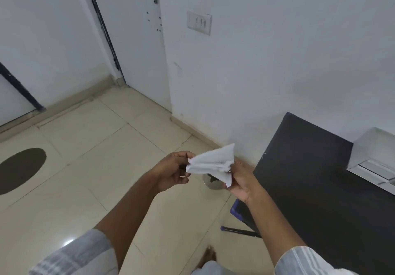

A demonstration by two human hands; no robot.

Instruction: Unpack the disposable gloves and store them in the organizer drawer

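Head view: folded white gloves [211, 163] are pinched between left hand [171, 171] and right hand [241, 183], long axis 9-to-3; organizer drawer [373, 161] is sited at 3 o'clock, right hand nearer.

Open tiled floor [102, 167] left of the fingers [183, 155], black table [320, 189] close right, wall [277, 60] ahead

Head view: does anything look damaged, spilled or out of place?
Nothing looks spilled or broken. Both hands, left hand and right hand, hold a crumpled white bundle over the floor, beside the black table. The white organizer sits at the table's far edge.
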